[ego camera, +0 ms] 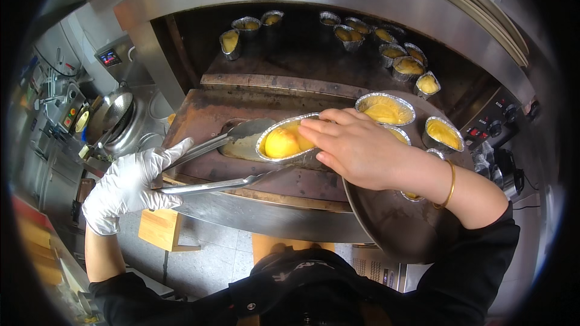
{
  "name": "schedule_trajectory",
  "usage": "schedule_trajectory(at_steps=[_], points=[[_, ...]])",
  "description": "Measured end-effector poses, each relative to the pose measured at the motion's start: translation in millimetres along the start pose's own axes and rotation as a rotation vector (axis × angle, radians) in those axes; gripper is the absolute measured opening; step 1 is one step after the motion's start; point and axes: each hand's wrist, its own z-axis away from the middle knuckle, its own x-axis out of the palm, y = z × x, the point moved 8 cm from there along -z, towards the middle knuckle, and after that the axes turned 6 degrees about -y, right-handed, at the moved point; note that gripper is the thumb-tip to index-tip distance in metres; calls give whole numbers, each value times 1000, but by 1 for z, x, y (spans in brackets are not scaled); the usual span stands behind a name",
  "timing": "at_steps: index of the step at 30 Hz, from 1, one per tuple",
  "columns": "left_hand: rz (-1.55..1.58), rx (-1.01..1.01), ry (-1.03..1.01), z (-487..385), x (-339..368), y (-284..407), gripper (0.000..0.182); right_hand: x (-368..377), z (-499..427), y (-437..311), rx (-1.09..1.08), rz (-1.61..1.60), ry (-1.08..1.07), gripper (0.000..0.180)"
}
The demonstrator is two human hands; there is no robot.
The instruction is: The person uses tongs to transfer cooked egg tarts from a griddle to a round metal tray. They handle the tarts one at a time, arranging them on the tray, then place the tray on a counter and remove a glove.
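Note:
My left hand (131, 185), in a thin white glove, grips a pair of metal tongs (213, 185) whose arms are spread apart. Between the jaws, on the lowered oven door (195, 108), is an oval foil cup (290, 160) holding a rounded yellow filling (282, 143). The fingers of my bare right hand (362, 149) lie over the cup's right end and cover part of the filling. Whether they pinch the foil is hidden. Beneath my right forearm, a round dark metal tray (398, 231) carries several similar foil cups, among them one (385, 108) at its far edge.
More filled foil cups stand inside the oven (281, 54), clustered towards the right. Its control panel (489, 120) has knobs and lit red switches. A wok (120, 108) sits on a stove at left. Below, a wooden stool (158, 228) stands on the tiled floor.

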Motion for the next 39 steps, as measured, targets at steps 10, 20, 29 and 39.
schedule_trajectory(at_steps=[10,20,29,39], points=[[67,-68,-49,7,2,-6,100,-9,-5,9,128,-200,-114,50],[140,-75,-54,4,7,-3,100,-5,-3,10,133,-212,-107,43],[202,-117,-87,-1,8,0,98,-9,-17,22,169,-146,133,19],[212,-114,-68,-4,9,-1,97,-4,-25,30,232,-201,116,17]])
